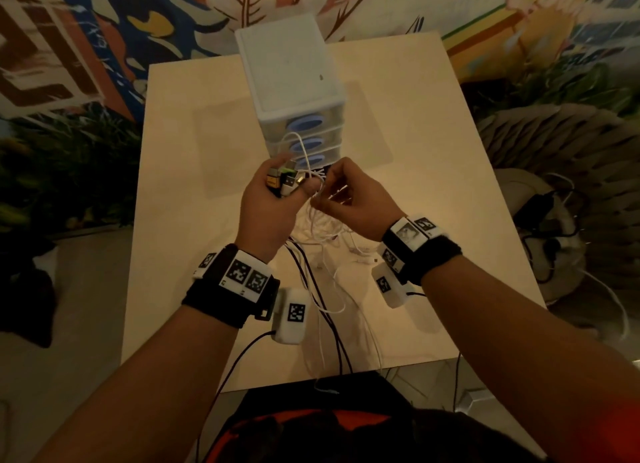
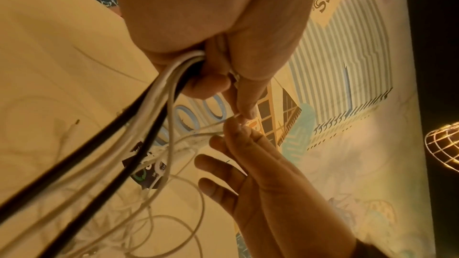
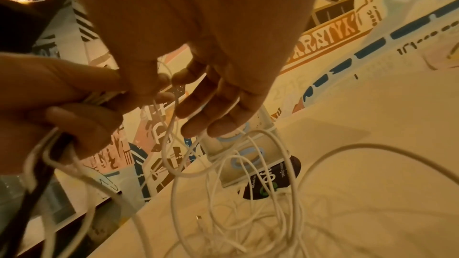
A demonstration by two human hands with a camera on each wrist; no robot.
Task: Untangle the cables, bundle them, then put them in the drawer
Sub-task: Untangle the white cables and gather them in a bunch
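Note:
My left hand (image 1: 273, 192) is raised over the table and grips several cable plugs (image 1: 285, 179), with white and black cables (image 2: 154, 93) hanging down from its fist. My right hand (image 1: 341, 194) is just to its right and pinches a thin white cable (image 3: 171, 117) between thumb and forefinger, its other fingers spread. The loose white cables (image 1: 325, 227) fall in a tangle onto the table (image 1: 433, 192) below both hands. Behind the hands stands a small white drawer unit (image 1: 294, 81) with blue oval handles, its drawers closed.
A dark printed packet (image 3: 273, 176) lies at the foot of the drawer unit. Black cables (image 1: 332, 324) run off the table's near edge. More cables and a dark adapter (image 1: 550, 213) lie on the floor to the right. Painted walls surround the table.

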